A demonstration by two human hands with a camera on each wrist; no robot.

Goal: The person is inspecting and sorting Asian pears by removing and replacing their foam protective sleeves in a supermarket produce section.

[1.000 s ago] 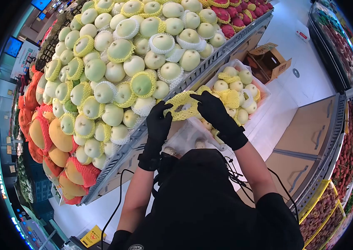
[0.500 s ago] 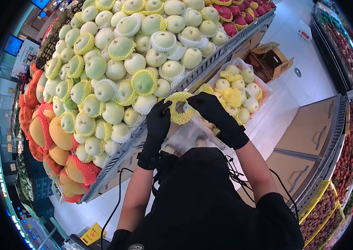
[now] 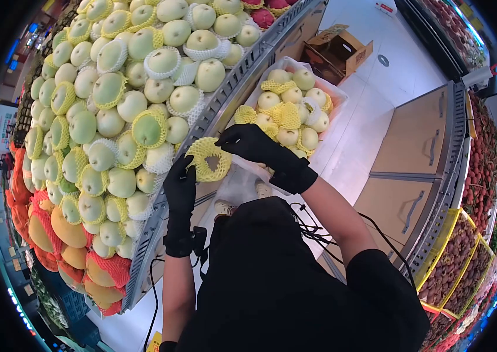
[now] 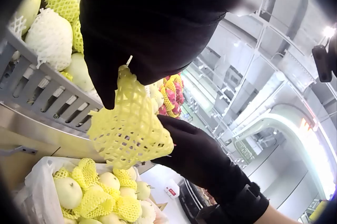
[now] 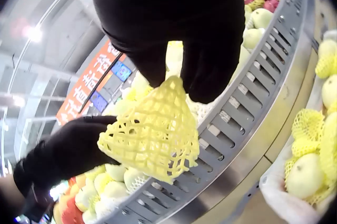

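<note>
A yellow foam fruit net point(image 3: 206, 168) is stretched between my two black-gloved hands, its open ring facing up in the head view. My left hand point(image 3: 180, 186) pinches its left edge between thumb and fingers. On the other side, my right hand point(image 3: 248, 142) pinches the upper right edge. From the left wrist view the net point(image 4: 129, 126) hangs as a mesh cone below the left fingers. In the right wrist view the net point(image 5: 158, 132) tapers up into the right fingertips. No fruit shows inside it.
A sloping display of pale green melons point(image 3: 122, 182) in foam nets lies left, behind a grey slatted rail point(image 3: 225, 76). A plastic-lined crate point(image 3: 342, 88) of similar fruit stands on the floor beyond my right hand, near an open cardboard box point(image 3: 333, 53). Wooden cabinets point(image 3: 407, 135) stand at right.
Both hands have moved left and slightly down in the head view with the net, which has turned to show its round opening. The head view has shifted too.
</note>
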